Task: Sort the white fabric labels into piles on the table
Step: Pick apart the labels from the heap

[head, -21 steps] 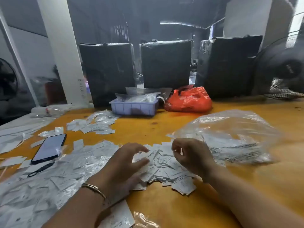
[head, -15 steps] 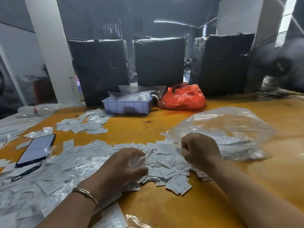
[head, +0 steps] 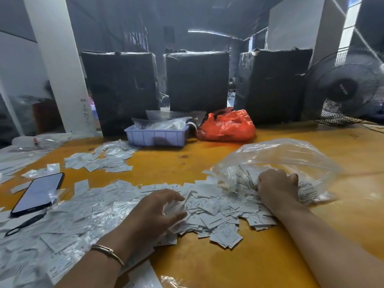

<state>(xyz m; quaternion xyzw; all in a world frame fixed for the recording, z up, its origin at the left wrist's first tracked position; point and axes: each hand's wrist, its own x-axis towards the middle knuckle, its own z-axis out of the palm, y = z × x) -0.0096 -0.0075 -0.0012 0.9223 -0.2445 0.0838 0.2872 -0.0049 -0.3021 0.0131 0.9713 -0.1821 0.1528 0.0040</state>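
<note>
A loose heap of white fabric labels (head: 216, 213) lies on the orange table (head: 239, 265) in front of me. My left hand (head: 154, 213) rests palm down on the heap's left side, its fingers bent over a few labels. My right hand (head: 277, 189) is curled into a fist at the edge of a clear plastic bag (head: 278, 159) and grips the bag's film. A wider spread of labels (head: 62, 231) covers the table to the left, and a smaller pile (head: 104, 159) lies further back.
A black phone (head: 38, 193) lies on the labels at the left. A pale blue tray (head: 155, 137) and a red plastic bag (head: 226, 126) sit at the back, before three black wrapped boxes (head: 197, 80). A fan (head: 342, 88) stands at the right.
My right hand moved right from the label heap to the clear bag and closed on its film. My left hand stayed on the heap, its fingers more bent.
</note>
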